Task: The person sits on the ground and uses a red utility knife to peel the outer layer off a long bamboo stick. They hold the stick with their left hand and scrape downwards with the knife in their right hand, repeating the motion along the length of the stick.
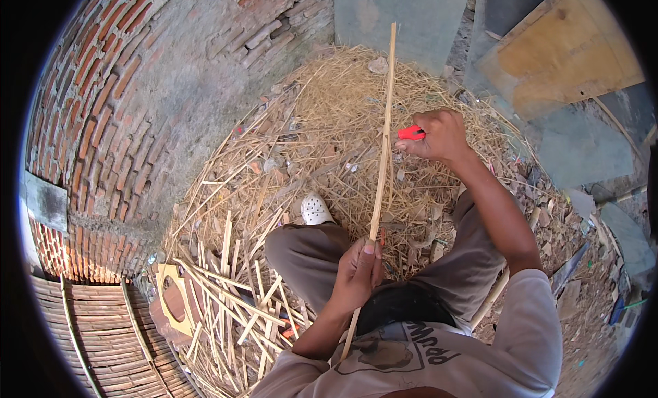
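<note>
A long, pale bamboo strip (385,138) slants up and away from my lap, its far end above the straw-covered ground. My left hand (360,269) is closed around its lower part, and the strip's near end runs down against my shirt. To the right of the strip's upper half, my right hand (442,134) is closed on a small red cutter (411,132). The cutter's front end is close to the strip; whether they touch I cannot tell, and no blade shows clearly. A thin sliver (391,182) lies along the strip's right side.
Many cut bamboo strips (236,302) lie in a heap at my left, beside a board with a cut-out (175,302). Shavings (336,103) cover the ground ahead. A brick wall (110,117) stands left, flat sheets (565,52) at the right, and a slatted bamboo panel (103,336) lower left.
</note>
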{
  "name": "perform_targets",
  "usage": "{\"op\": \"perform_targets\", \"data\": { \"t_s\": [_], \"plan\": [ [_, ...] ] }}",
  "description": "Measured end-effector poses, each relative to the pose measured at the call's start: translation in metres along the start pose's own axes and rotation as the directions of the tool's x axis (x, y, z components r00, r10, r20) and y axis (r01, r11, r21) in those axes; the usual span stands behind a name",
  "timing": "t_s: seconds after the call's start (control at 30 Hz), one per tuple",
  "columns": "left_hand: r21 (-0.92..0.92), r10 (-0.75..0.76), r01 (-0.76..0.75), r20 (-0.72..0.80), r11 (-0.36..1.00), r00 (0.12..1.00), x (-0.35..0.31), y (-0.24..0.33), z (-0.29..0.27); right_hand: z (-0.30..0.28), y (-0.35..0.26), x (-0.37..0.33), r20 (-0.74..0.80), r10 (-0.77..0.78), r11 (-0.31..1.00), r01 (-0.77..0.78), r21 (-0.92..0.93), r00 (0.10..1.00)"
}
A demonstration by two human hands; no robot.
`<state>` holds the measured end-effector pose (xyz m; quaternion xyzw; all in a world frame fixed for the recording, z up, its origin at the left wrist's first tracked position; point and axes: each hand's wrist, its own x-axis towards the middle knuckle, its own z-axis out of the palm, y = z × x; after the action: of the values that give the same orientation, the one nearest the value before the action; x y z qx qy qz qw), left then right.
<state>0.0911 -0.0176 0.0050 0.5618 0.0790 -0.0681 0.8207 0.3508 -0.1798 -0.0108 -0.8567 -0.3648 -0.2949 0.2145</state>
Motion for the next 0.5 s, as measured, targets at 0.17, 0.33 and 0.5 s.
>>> {"op": "perform_targets", "data": {
  "t_s": [0.17,0.33,0.5],
  "plan": [
    [0.012,-0.024,0.024,0.017,1.000,1.000,-0.025,-0.015,0.000,0.002,0.031,0.010,0.034,0.175,0.984,-0.173,-0.051,0.984],
    [0.003,-0.105,0.105,0.023,0.994,0.994,-0.045,-0.016,-0.002,-0.001,0.042,0.011,0.095,0.261,0.961,-0.249,-0.118,0.961],
    [0.079,-0.162,0.160,0.012,0.984,0.987,-0.070,-0.025,-0.006,-0.006,0.077,0.020,0.090,0.476,0.875,-0.461,-0.146,0.875]
  ]
}}
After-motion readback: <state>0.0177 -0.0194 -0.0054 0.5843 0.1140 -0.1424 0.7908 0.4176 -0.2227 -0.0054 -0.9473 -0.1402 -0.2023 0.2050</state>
